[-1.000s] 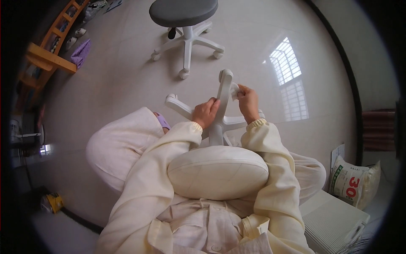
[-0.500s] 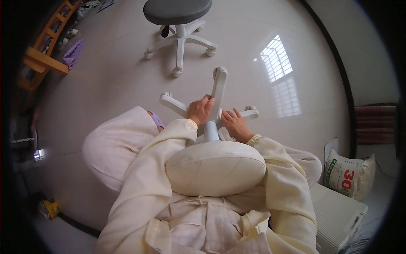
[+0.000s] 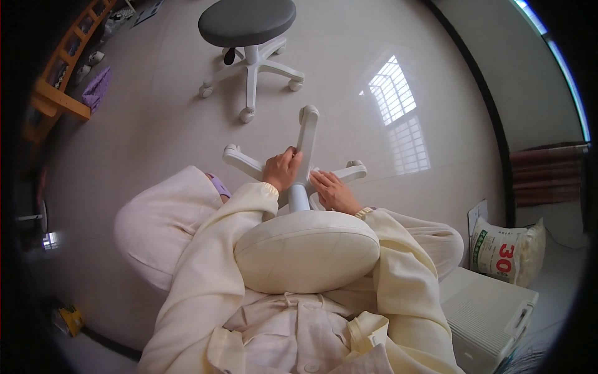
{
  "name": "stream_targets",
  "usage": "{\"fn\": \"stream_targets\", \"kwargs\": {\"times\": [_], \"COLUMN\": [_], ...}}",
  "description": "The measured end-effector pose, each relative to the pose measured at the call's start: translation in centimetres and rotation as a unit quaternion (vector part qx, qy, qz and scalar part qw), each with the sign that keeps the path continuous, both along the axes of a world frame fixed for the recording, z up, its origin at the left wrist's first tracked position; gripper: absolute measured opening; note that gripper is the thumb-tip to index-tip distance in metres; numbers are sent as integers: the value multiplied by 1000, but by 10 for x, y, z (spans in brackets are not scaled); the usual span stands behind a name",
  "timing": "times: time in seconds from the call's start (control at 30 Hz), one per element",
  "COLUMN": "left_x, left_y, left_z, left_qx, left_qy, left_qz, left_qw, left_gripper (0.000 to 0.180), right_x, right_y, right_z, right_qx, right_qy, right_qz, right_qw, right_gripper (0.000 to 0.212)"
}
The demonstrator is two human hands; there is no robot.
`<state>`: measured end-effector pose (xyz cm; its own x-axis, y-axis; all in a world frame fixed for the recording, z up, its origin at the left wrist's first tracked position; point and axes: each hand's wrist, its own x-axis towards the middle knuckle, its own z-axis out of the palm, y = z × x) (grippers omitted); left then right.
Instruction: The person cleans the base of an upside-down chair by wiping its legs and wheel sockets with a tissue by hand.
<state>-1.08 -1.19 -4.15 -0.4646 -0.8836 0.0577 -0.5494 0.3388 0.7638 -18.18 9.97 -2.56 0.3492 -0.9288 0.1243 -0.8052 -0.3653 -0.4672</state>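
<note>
A cream swivel stool (image 3: 306, 252) lies tipped over in front of me, its round padded seat against my lap. Its white column (image 3: 298, 197) runs away from me to a five-star base (image 3: 305, 140) with casters on the leg ends. My left hand (image 3: 282, 169) is closed at the hub, its fingers curled against the leg that points away. On the right of the hub, my right hand (image 3: 334, 191) rests with fingers stretched out and touching the base. The undersides of both hands are hidden.
A grey swivel stool (image 3: 249, 22) stands upright beyond the base. To the right are a printed white sack (image 3: 498, 249) and a ribbed pale case (image 3: 489, 315). At far left sits an orange wooden frame (image 3: 59, 100) beside a purple cloth (image 3: 96, 90).
The view has shifted slightly, so everything sits a little more to the left. My right hand's fingers have come closer together on the hub. My left hand keeps its place.
</note>
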Motion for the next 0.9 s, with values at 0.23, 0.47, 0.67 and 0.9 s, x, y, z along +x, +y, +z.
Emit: {"fn": "stream_targets", "kwargs": {"times": [0.23,0.47,0.67,0.9], "left_x": [0,4,5,3], "left_y": [-2,-5,-4,-4], "left_z": [4,-11,-8,-2], "left_qx": [-1,-62,-21,-17], "left_qy": [-16,-45,-43,-15], "left_qz": [-14,-38,-31,-7], "left_qw": [1000,996,998,1000], "left_gripper": [29,26,25,34], "right_x": [-45,-23,-8,-59], "right_y": [6,16,16,12], "right_z": [6,-17,-4,-1], "right_qx": [19,-26,-35,-88], "right_qy": [149,82,17,54], "right_qz": [-204,-188,-33,-289], "right_qw": [967,978,999,952], "right_gripper": [28,43,41,14]}}
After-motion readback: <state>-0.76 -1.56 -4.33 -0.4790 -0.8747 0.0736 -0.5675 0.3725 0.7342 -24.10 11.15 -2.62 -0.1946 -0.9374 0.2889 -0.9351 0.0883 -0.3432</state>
